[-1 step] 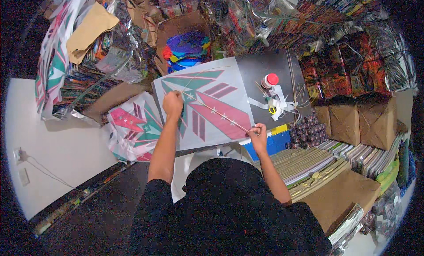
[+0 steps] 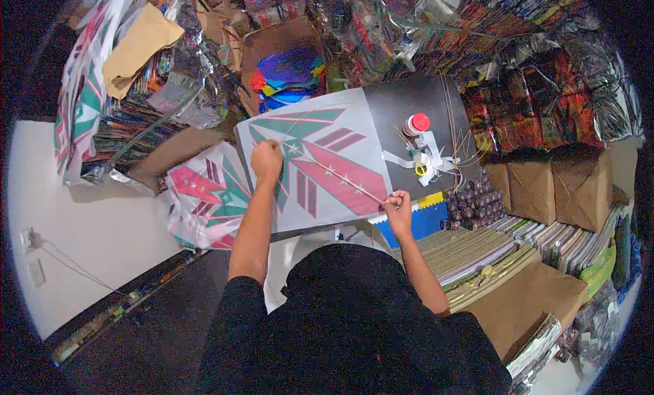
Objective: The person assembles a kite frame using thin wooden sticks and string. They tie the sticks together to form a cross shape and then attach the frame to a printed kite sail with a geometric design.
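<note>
A white sheet [image 2: 364,143] printed with red and green wing shapes and white stars lies flat on a dark table. Across it runs a thin, light-coloured stick [image 2: 354,183], slanting down to the right. My left hand [image 2: 267,160] is closed at its upper left end, over the green part of the print. Near the sheet's lower right corner, my right hand [image 2: 398,207] pinches the other end. Another thin strip [image 2: 294,122] curves over the upper green shape. More of the same printed sheets [image 2: 197,190] hang off the table's left side, crumpled.
On the dark table [image 2: 388,109], right of the sheet, are a red-lidded jar [image 2: 416,124], white strips [image 2: 430,154], yellow-handled scissors [image 2: 420,169] and loose thin sticks. Wrapped bundles and an open cardboard box [image 2: 283,37] line the back. Stacked paper [image 2: 470,255] stands at the right.
</note>
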`<state>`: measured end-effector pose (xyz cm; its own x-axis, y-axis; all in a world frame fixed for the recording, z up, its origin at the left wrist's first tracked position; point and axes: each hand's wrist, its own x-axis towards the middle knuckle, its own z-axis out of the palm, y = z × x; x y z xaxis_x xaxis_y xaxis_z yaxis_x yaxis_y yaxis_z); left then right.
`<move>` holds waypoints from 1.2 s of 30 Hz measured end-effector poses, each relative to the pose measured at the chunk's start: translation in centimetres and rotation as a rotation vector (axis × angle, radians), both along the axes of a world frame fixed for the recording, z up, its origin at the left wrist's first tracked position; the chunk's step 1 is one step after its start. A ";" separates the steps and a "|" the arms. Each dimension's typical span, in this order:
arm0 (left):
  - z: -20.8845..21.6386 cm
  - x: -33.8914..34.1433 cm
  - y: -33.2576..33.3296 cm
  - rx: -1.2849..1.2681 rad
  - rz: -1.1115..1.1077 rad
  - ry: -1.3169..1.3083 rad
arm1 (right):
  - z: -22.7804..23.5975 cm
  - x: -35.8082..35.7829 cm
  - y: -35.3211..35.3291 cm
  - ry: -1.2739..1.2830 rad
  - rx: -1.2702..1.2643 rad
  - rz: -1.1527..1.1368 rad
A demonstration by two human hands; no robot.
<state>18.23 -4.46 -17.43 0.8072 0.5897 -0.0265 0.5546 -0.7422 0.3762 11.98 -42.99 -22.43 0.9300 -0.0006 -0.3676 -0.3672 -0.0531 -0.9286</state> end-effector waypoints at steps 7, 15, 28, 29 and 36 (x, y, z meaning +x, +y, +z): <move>-0.6 -0.1 0.5 0.017 -0.061 -0.007 | 1.0 -0.1 0.3 0.027 0.013 -0.011; -1.1 -0.2 1.0 0.007 -0.071 -0.004 | -0.7 -0.3 -0.1 0.031 0.053 -0.016; -0.8 0.1 0.8 -0.004 -0.002 0.084 | -1.0 -0.7 -0.3 -0.032 0.011 0.028; -0.9 0.1 0.9 -0.011 -0.005 0.089 | -0.9 -0.7 -0.3 -0.019 0.014 0.030; -0.5 0.0 0.7 -0.003 -0.031 0.080 | -1.2 -0.8 -0.4 -0.028 0.078 0.022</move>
<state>18.22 -3.72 -17.89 0.8202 0.5644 -0.0938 0.5600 -0.7583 0.3338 11.22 -43.35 -23.62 0.9393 0.0482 -0.3397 -0.3406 0.0122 -0.9401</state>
